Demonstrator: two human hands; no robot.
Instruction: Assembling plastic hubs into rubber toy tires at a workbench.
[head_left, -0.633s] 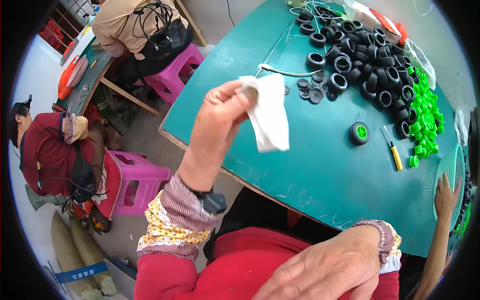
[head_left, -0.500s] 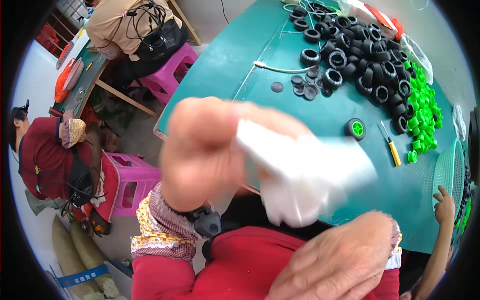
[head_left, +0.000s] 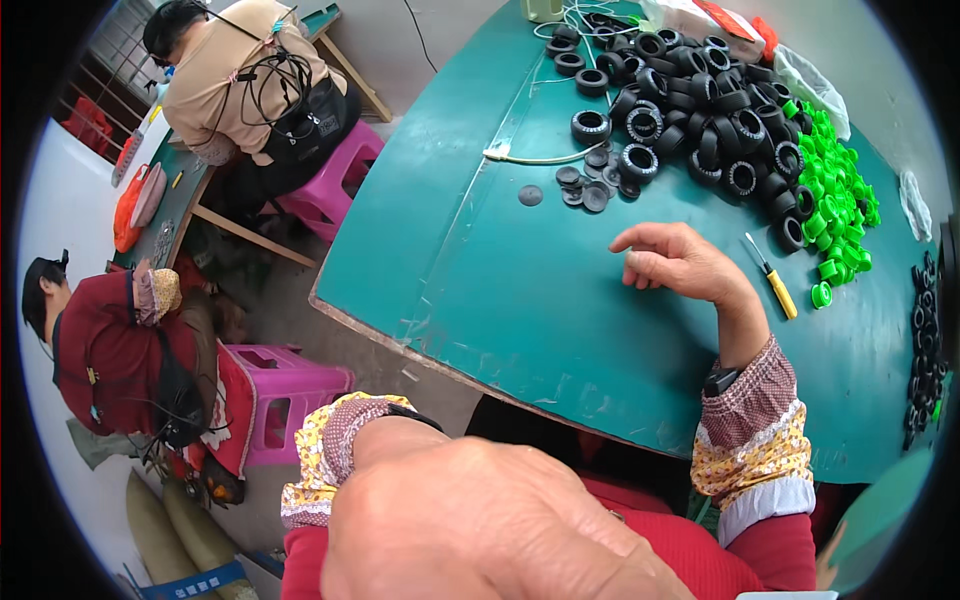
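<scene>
Since the earlier frame, the right hand (head_left: 690, 265) has swung up from the lap to above the table (head_left: 540, 310), while the left hand (head_left: 490, 515) has dropped low and close to the camera. The white sheet it gripped is gone from sight, and the wheel that stood left of the screwdriver (head_left: 782, 294) no longer shows; the right hand covers about that spot. The green basket has left the table's right side, and a blurred green shape (head_left: 885, 525) fills the lower right corner.

The right hand is loosely bent, forefinger and thumb slightly parted, the other fingers curled. Nothing shows between them, but the palm side is hidden, so I cannot tell whether it has hold of the wheel. The left hand shows its back only; its fingertips are hidden, so its opening and contents cannot be told.

The screwdriver lies just right of the right hand, with a loose hub (head_left: 821, 295) beside its handle. Beyond are heaped tyres (head_left: 731, 102), green hubs (head_left: 835, 205) and flat discs (head_left: 594, 197).

A careless sweep of the right wrist could send the screwdriver or loose hub rolling. Reaching blind under the hand could knock the wheel away, and a brush against the heap could topple loose tyres.
</scene>
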